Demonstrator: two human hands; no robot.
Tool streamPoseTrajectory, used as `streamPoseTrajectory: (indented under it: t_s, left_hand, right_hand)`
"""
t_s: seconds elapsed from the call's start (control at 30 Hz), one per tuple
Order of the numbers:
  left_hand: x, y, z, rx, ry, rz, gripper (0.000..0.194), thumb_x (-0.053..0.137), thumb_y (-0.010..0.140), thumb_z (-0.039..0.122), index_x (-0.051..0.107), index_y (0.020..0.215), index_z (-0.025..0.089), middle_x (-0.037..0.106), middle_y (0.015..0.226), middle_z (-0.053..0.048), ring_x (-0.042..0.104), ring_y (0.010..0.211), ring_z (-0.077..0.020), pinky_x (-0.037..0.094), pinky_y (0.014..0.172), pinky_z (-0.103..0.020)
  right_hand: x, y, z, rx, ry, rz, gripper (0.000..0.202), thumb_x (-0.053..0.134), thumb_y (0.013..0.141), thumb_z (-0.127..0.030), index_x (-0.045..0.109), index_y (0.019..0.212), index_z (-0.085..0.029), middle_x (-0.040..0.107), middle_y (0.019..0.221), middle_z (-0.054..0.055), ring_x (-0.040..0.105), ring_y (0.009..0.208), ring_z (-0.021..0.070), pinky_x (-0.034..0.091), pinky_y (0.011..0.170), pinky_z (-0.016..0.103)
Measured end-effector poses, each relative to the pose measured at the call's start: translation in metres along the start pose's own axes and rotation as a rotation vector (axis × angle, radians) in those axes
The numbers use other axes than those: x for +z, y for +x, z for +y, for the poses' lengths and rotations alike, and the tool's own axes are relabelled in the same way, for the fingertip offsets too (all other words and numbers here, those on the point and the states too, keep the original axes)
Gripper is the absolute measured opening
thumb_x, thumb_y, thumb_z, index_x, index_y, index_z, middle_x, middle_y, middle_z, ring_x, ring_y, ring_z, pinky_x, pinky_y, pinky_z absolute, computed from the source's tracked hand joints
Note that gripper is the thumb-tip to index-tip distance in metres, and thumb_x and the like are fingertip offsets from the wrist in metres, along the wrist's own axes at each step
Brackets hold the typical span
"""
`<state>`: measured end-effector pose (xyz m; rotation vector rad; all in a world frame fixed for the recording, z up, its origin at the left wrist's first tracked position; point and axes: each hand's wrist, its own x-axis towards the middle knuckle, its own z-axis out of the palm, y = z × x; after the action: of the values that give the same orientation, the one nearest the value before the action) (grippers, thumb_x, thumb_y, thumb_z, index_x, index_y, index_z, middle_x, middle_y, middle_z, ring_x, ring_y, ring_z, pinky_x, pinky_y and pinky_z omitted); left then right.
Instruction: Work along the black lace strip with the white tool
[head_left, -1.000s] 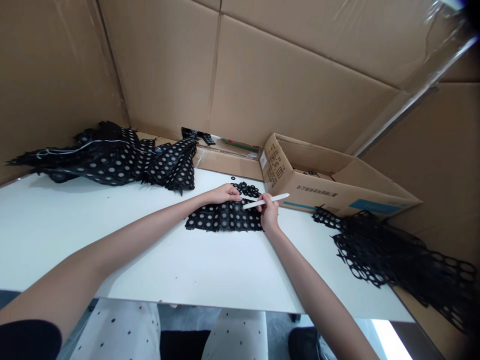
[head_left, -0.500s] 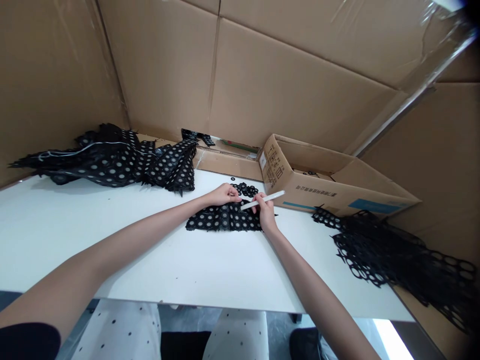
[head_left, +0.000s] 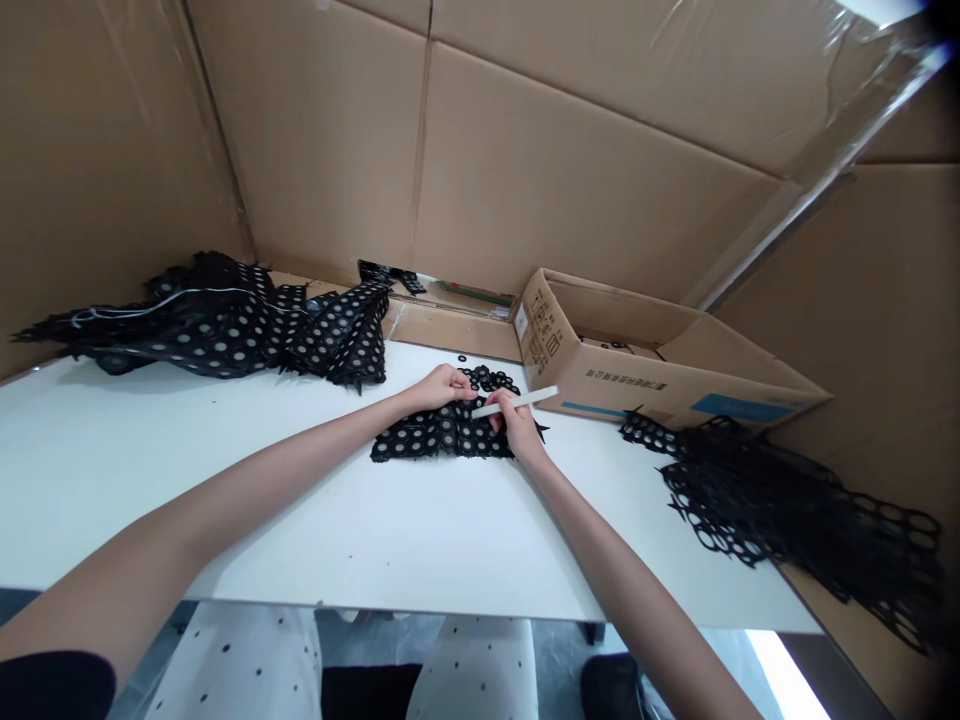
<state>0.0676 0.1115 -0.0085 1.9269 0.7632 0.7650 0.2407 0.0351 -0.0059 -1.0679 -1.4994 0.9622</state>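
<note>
white pen-like tool (head_left: 534, 396) in right hand (head_left: 513, 416), fingers closed around it, tip at black ring-patterned sheet (head_left: 427, 434) lying flat on white surface (head_left: 315, 530). left hand (head_left: 442, 388) pinches sheet's far edge, fingers narrow. loose black rings (head_left: 489, 379) just beyond, open cardboard box (head_left: 622, 388) to the right.

There was one white stick (head_left: 538, 396), one open box (head_left: 626, 385), one flat dotted sheet (head_left: 420, 435), one dotted bundle (head_left: 217, 325) near the bench's (head_left: 300, 540) back left corner, one netting heap (head_left: 795, 505) at its right edge; piled rings (head_left: 491, 379) were uncountable.
</note>
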Motion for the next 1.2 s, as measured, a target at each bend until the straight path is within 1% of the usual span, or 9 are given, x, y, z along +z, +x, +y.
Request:
streamPoseTrajectory:
  t_s: [0.13,0.27,0.4,0.6,0.77,0.9,1.1,1.13,1.2]
  left_hand:
    - [-0.005,0.0,0.005,0.005,-0.005,-0.11,0.037,0.061,0.07,0.045,0.057,0.059,0.011,0.039,0.048,0.005,0.028,0.047,-0.0067,0.02,0.047,-0.021]
    - [-0.017,-0.002,0.013,0.03,0.096,-0.272,0.037,0.061,0.072,0.046,0.055,0.055,0.013,0.034,0.048,0.005,0.025,0.047,-0.007,0.017,0.047,-0.023]
    - [-0.028,-0.001,0.019,0.033,0.196,-0.399,0.038,0.067,0.066,0.045,0.052,0.049,0.014,0.033,0.046,0.005,0.023,0.046,-0.0072,0.016,0.046,-0.024]
    - [-0.028,-0.002,0.02,-0.141,0.03,-0.339,0.029,0.068,0.064,0.041,0.061,0.055,0.014,0.048,0.049,0.003,0.035,0.047,-0.0091,0.024,0.049,-0.024]
    - [-0.025,-0.001,0.013,-0.182,-0.03,-0.271,0.022,0.068,0.062,0.037,0.069,0.065,0.015,0.061,0.06,0.001,0.048,0.057,-0.0124,0.034,0.057,-0.023]
    - [-0.025,0.001,0.009,-0.174,-0.034,-0.259,0.021,0.069,0.061,0.035,0.067,0.06,0.014,0.06,0.058,0.002,0.047,0.056,-0.0117,0.034,0.057,-0.023]
    - [-0.027,-0.003,0.014,-0.167,0.031,-0.326,0.026,0.066,0.067,0.038,0.064,0.062,0.013,0.055,0.053,0.003,0.043,0.05,-0.0102,0.032,0.053,-0.023]
    - [-0.027,-0.004,0.015,-0.171,0.036,-0.338,0.026,0.065,0.067,0.039,0.065,0.065,0.013,0.057,0.055,0.002,0.045,0.051,-0.0106,0.033,0.053,-0.023]
    - [-0.028,-0.006,0.017,-0.176,0.047,-0.358,0.026,0.065,0.069,0.039,0.066,0.069,0.013,0.059,0.059,0.002,0.046,0.053,-0.0111,0.034,0.055,-0.023]
  right_hand:
    - [-0.006,0.003,0.003,0.03,0.104,-0.028,0.022,0.049,0.082,-0.039,0.058,0.072,-0.021,0.047,0.046,-0.005,0.044,0.048,0.0123,0.034,0.055,0.025]
    - [-0.01,0.007,0.009,0.088,0.292,0.11,0.018,0.062,0.072,-0.037,0.053,0.07,-0.02,0.047,0.047,-0.006,0.044,0.043,0.011,0.031,0.049,0.025]
    - [-0.009,0.008,0.011,0.109,0.3,0.176,0.024,0.068,0.066,-0.036,0.05,0.067,-0.021,0.046,0.045,-0.007,0.043,0.042,0.0105,0.03,0.047,0.024]
    - [-0.01,0.004,0.01,0.038,0.241,0.165,0.03,0.067,0.07,-0.034,0.043,0.06,-0.021,0.047,0.041,-0.007,0.043,0.042,0.0102,0.031,0.05,0.024]
    - [-0.008,0.0,0.006,0.013,0.141,0.145,0.031,0.065,0.072,-0.033,0.041,0.058,-0.021,0.047,0.041,-0.007,0.039,0.041,0.0099,0.031,0.051,0.025]
    - [-0.007,-0.003,0.001,0.012,0.092,0.115,0.031,0.065,0.072,-0.034,0.041,0.057,-0.021,0.046,0.04,-0.007,0.038,0.041,0.0102,0.031,0.05,0.024]
    - [-0.008,0.0,-0.003,0.023,0.079,-0.046,0.016,0.068,0.065,-0.027,0.055,0.061,-0.019,0.054,0.049,-0.004,0.046,0.047,0.0114,0.033,0.051,0.024]
    - [-0.008,0.002,-0.002,0.039,0.13,-0.028,0.011,0.067,0.064,-0.024,0.056,0.061,-0.019,0.055,0.05,-0.004,0.047,0.048,0.0116,0.033,0.05,0.024]
    - [-0.009,0.005,0.001,0.08,0.28,0.126,0.005,0.062,0.061,-0.018,0.058,0.06,-0.019,0.053,0.05,-0.004,0.046,0.045,0.0109,0.031,0.047,0.024]
